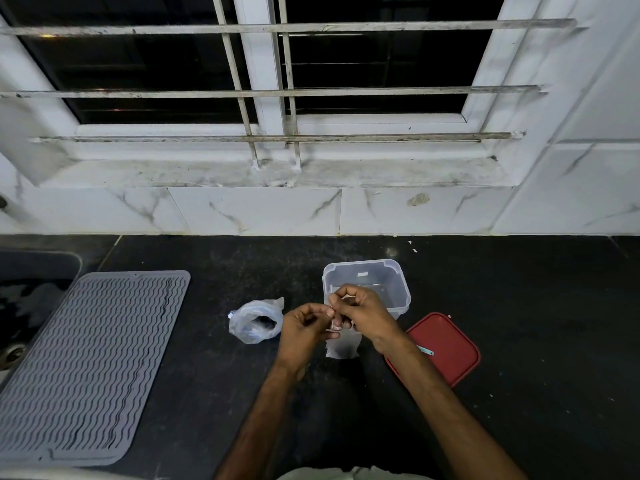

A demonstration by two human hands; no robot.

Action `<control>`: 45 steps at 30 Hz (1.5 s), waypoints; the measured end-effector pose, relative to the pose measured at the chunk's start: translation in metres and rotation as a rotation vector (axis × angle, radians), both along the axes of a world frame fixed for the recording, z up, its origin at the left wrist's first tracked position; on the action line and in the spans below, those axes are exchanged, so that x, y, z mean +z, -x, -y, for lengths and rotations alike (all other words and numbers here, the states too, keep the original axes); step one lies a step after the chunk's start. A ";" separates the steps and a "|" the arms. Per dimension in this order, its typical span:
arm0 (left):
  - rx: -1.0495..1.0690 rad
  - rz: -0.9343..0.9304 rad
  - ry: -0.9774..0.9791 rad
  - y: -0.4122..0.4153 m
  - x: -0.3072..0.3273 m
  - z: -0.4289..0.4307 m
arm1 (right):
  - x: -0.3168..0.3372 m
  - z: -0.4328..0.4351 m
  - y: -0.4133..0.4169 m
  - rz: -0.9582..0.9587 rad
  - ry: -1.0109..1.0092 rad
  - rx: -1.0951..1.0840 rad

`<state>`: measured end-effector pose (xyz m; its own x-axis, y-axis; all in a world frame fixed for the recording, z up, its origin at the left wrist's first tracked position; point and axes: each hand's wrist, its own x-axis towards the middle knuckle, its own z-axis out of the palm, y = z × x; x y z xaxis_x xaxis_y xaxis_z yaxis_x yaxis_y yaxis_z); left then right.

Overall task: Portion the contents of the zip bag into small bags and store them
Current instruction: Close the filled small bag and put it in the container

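I see the left hand point(304, 323) and right hand point(360, 311) pinching the top of the small clear bag point(343, 346) with curled fingers, in front of the clear container point(401, 289), the zip bag point(254, 323) lying to their left.

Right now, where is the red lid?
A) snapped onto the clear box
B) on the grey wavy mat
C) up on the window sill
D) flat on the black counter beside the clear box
D: the red lid lies flat on the black counter, to the right of the clear box, which stands open with no lid on it.
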<state>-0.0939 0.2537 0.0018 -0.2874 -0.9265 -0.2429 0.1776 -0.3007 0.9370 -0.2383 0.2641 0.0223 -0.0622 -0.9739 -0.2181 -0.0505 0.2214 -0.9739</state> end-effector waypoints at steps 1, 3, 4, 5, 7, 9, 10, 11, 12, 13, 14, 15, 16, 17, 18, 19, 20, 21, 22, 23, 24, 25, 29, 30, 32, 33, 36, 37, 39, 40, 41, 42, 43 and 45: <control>0.003 -0.002 0.000 0.000 0.001 -0.001 | -0.001 0.001 0.000 -0.024 0.001 -0.005; 0.020 -0.014 -0.007 0.001 0.002 -0.002 | -0.005 0.003 -0.001 -0.123 -0.004 -0.037; 0.029 -0.018 -0.011 0.002 0.002 -0.003 | -0.006 0.004 -0.002 -0.185 -0.005 -0.051; 0.038 -0.017 -0.014 0.002 0.002 -0.003 | -0.007 0.004 -0.002 -0.235 -0.001 -0.061; 0.055 -0.003 -0.020 0.002 0.003 -0.002 | -0.007 0.004 -0.001 -0.319 0.019 -0.069; 0.069 0.013 -0.026 0.003 0.004 -0.001 | -0.004 0.003 -0.001 -0.406 0.039 -0.072; 0.073 0.022 -0.027 0.004 0.004 -0.001 | -0.003 0.002 -0.001 -0.435 0.047 -0.070; 0.075 0.032 -0.023 0.004 0.006 -0.001 | -0.001 0.002 -0.002 -0.462 0.058 -0.067; 0.076 0.045 -0.017 0.003 0.006 -0.001 | 0.000 0.002 -0.003 -0.492 0.072 -0.062; 0.077 0.055 -0.012 0.003 0.007 -0.001 | 0.001 0.001 -0.004 -0.524 0.086 -0.055; 0.079 0.066 -0.011 0.002 0.006 -0.001 | 0.003 0.002 -0.004 -0.550 0.098 -0.045; 0.083 0.076 -0.016 0.001 0.006 0.000 | 0.003 0.002 -0.005 -0.563 0.104 -0.034; 0.087 0.083 -0.023 0.000 0.005 0.000 | 0.003 0.002 -0.006 -0.566 0.108 -0.023; 0.089 0.087 -0.029 -0.002 0.005 0.000 | 0.003 0.002 -0.006 -0.572 0.108 -0.015; 0.086 0.092 -0.033 -0.002 0.004 0.000 | 0.003 0.002 -0.007 -0.583 0.108 -0.010; 0.079 0.096 -0.034 -0.003 0.004 0.000 | 0.003 0.002 -0.008 -0.597 0.102 -0.008; 0.074 0.104 -0.032 -0.003 0.003 0.000 | 0.003 0.002 -0.008 -0.607 0.095 -0.006; 0.071 0.114 -0.025 -0.003 0.003 -0.001 | 0.004 0.002 -0.009 -0.614 0.086 -0.005; 0.072 0.131 -0.015 -0.002 0.003 -0.001 | 0.005 0.001 -0.010 -0.624 0.078 0.001; 0.078 0.158 0.000 -0.001 0.004 -0.001 | 0.006 0.001 -0.012 -0.644 0.072 0.011; 0.085 0.194 0.022 0.001 0.006 -0.002 | 0.007 0.001 -0.013 -0.675 0.069 0.021; 0.100 0.238 0.049 0.003 0.008 -0.003 | 0.008 0.000 -0.014 -0.723 0.070 0.029; 0.281 0.474 0.188 -0.001 0.014 0.001 | 0.013 0.000 -0.009 -1.017 0.101 -0.040; 0.301 0.480 0.199 -0.002 0.016 0.003 | 0.015 0.000 -0.008 -1.038 0.106 -0.056; 0.291 0.485 0.227 -0.001 0.018 0.005 | 0.018 0.001 -0.009 -1.049 0.103 -0.040; 0.276 0.501 0.243 -0.001 0.018 0.005 | 0.020 0.002 -0.010 -1.050 0.102 -0.026; 0.251 0.526 0.264 -0.001 0.013 0.005 | 0.025 0.003 -0.016 -1.034 0.124 -0.032; 0.246 0.519 0.269 0.000 0.012 0.005 | 0.026 0.002 -0.019 -1.010 0.140 -0.042; 0.229 0.512 0.277 0.000 0.010 0.005 | 0.027 -0.001 -0.024 -0.983 0.166 -0.041; 0.218 0.513 0.278 0.000 0.010 0.004 | 0.026 -0.002 -0.026 -0.986 0.171 -0.033; 0.210 0.519 0.273 -0.001 0.009 0.005 | 0.026 -0.003 -0.027 -0.999 0.168 -0.031; 0.207 0.536 0.263 -0.003 0.009 0.005 | 0.026 -0.003 -0.026 -1.025 0.160 -0.039; 0.209 0.560 0.254 -0.005 0.008 0.006 | 0.027 -0.003 -0.022 -1.060 0.143 -0.061; 0.218 0.647 0.279 -0.008 0.008 0.007 | 0.030 -0.002 -0.016 -1.106 0.101 -0.127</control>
